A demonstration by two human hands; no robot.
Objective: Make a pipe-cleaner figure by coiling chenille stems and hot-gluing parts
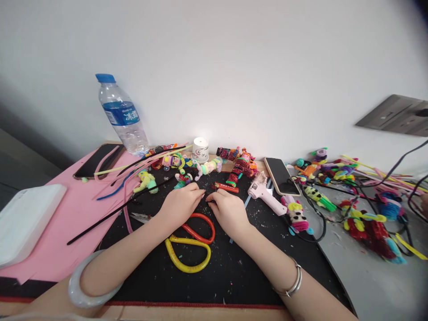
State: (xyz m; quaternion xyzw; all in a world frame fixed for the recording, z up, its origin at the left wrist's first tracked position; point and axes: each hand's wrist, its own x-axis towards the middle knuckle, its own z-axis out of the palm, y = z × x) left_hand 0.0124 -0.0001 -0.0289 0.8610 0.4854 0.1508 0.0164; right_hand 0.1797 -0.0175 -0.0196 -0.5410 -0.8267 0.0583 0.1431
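Observation:
My left hand [181, 204] and my right hand [230, 211] are close together over a black mat [240, 281], fingertips a small gap apart. The fingers of each are pinched; anything between them is too small or dark to make out. Below my hands lie scissors [188, 254] with one red and one yellow handle loop, their blades partly behind my left forearm. Just beyond my right hand sits a small red stick [226, 187] with markings. A pale pink hot glue gun [267, 196] rests to the right of that hand.
A water bottle [122, 116], a paper cup [200, 149] and fuzzy pipe-cleaner figures [242, 165] stand along the wall. Phones lie at left [100, 161] and right [281, 176]. A white box [30, 220] sits on pink paper [72, 209]. Cords and more figures [371, 232] spread at right.

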